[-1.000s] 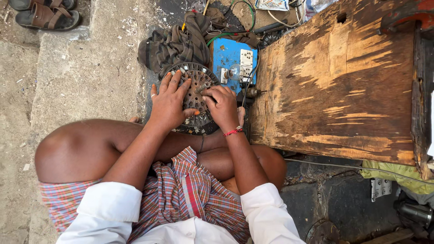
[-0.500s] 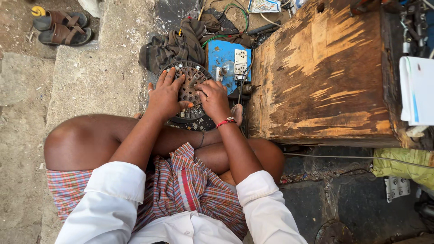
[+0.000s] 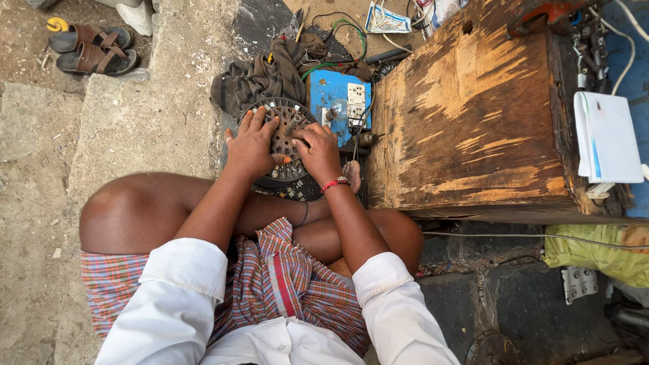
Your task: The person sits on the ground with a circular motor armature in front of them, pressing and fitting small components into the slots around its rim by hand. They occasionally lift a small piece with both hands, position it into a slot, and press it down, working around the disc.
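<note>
Both hands, left hand (image 3: 251, 143) and right hand (image 3: 318, 150), press on the round motor core (image 3: 282, 138); winding seemingly unfinished.

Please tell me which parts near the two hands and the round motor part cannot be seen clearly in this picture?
- Head view: the near half of the round motor part is covered by the left hand and right hand.
- Anything pinched in the right fingers is too small to tell.
- The blue switch board is partly hidden by the wooden box.
</note>
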